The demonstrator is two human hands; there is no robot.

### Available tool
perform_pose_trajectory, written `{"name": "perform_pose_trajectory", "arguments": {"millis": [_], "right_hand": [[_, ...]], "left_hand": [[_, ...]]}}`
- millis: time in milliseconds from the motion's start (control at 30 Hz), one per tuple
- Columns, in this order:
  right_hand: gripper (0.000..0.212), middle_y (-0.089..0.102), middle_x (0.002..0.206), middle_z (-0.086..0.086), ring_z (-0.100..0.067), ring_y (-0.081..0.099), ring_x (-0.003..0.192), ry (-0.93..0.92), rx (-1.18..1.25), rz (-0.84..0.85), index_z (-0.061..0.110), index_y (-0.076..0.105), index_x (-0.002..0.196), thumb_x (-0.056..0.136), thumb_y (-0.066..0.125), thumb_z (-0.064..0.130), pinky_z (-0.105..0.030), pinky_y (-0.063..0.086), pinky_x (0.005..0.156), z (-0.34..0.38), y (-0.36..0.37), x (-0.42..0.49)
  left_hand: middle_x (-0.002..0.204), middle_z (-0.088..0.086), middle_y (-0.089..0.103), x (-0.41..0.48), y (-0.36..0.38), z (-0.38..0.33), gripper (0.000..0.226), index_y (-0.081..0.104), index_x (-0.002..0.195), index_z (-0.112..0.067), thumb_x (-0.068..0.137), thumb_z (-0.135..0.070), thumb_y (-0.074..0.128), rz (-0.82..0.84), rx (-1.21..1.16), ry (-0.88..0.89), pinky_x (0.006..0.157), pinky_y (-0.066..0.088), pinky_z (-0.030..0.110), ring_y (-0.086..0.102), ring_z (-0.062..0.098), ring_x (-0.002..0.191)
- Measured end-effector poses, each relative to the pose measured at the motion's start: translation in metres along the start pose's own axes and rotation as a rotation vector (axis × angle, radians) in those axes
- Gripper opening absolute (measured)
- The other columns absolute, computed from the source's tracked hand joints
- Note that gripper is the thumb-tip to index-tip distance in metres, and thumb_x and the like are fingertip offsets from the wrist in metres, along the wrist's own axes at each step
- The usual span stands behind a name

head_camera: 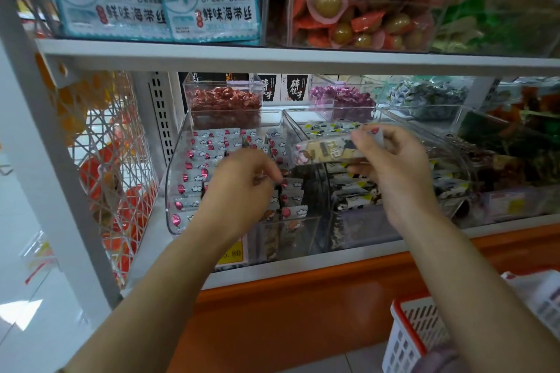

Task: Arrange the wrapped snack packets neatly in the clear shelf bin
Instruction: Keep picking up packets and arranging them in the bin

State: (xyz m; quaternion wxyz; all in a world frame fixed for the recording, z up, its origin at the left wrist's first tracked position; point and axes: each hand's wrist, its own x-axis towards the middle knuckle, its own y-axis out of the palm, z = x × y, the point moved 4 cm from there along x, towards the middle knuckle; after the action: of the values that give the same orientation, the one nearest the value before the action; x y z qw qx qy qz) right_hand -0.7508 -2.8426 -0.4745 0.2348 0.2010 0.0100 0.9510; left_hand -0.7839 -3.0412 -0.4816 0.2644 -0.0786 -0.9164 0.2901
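Both forearms reach up from the camera toward the clear shelf bin (pixel 172 179) on the lower shelf (pixel 303 260). Inside that bin, the left hand (pixel 242 188) rests curled over rows of silver snack packets (pixel 197 166); whether its grip pinches one cannot be told. Right of the bin, above its neighbour, the right hand (pixel 391 166) holds a long wrapped bar (pixel 324 151) by one end, grip closed on it. Below the bin stands a white basket (pixel 412 333).
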Motion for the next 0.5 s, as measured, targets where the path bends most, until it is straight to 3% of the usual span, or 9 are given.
{"name": "perform_pose_trajectory", "arguments": {"millis": [67, 167, 233, 333, 433, 500], "right_hand": [[0.014, 0.063, 0.07, 0.008, -0.011, 0.062, 0.059, 0.001, 0.017, 0.005, 0.009, 0.061, 0.094, 0.086, 0.065, 0.02, -0.025, 0.056, 0.059, 0.0, -0.003, 0.001], [0.01, 0.062, 0.077, 0.001, -0.01, 0.063, 0.066, -0.025, -0.043, 0.076, 0.009, 0.062, 0.091, 0.087, 0.063, 0.018, -0.025, 0.056, 0.059, 0.0, 0.001, 0.0], [0.006, 0.062, 0.082, -0.003, -0.013, 0.064, 0.071, -0.049, -0.101, 0.132, 0.013, 0.062, 0.089, 0.088, 0.062, 0.018, -0.029, 0.058, 0.061, 0.002, 0.004, -0.002], [0.005, 0.062, 0.081, -0.001, -0.013, 0.063, 0.071, -0.136, -0.261, 0.208, 0.015, 0.063, 0.09, 0.088, 0.063, 0.02, -0.028, 0.056, 0.062, 0.004, 0.009, -0.004], [0.018, 0.058, 0.089, 0.004, -0.008, 0.055, 0.077, -0.295, -0.58, 0.303, 0.016, 0.062, 0.097, 0.083, 0.069, 0.024, -0.012, 0.044, 0.065, 0.003, 0.024, -0.011], [0.03, 0.057, 0.093, 0.007, -0.002, 0.05, 0.079, -0.381, -0.733, 0.382, 0.015, 0.063, 0.104, 0.078, 0.073, 0.026, -0.009, 0.036, 0.067, -0.001, 0.038, -0.017]], "left_hand": [[0.11, -0.009, 0.056, -0.002, 0.011, -0.001, 0.035, 0.067, 0.071, -0.031, 0.086, -0.005, 0.05, 0.197, 0.153, 0.067, 0.101, 0.034, 0.032, 0.044, 0.015, 0.113], [0.137, -0.012, 0.042, -0.003, 0.023, 0.007, 0.029, 0.07, 0.095, -0.038, 0.089, -0.024, 0.045, 0.333, 0.388, 0.057, 0.106, 0.016, 0.04, 0.021, 0.014, 0.128], [0.143, -0.011, 0.036, 0.0, 0.025, 0.013, 0.033, 0.064, 0.112, -0.038, 0.09, -0.027, 0.042, 0.328, 0.46, 0.039, 0.107, 0.015, 0.042, 0.016, 0.013, 0.129], [0.144, -0.01, 0.035, 0.003, 0.021, 0.02, 0.037, 0.056, 0.123, -0.034, 0.092, -0.026, 0.04, 0.303, 0.503, 0.005, 0.107, 0.014, 0.044, 0.016, 0.013, 0.129], [0.142, -0.01, 0.036, 0.003, 0.021, 0.024, 0.039, 0.051, 0.128, -0.039, 0.093, -0.027, 0.038, 0.317, 0.528, -0.025, 0.107, 0.015, 0.046, 0.02, 0.017, 0.129], [0.14, -0.007, 0.039, 0.003, 0.019, 0.025, 0.039, 0.051, 0.128, -0.039, 0.093, -0.026, 0.039, 0.306, 0.528, -0.026, 0.106, 0.018, 0.046, 0.024, 0.021, 0.128]]}}
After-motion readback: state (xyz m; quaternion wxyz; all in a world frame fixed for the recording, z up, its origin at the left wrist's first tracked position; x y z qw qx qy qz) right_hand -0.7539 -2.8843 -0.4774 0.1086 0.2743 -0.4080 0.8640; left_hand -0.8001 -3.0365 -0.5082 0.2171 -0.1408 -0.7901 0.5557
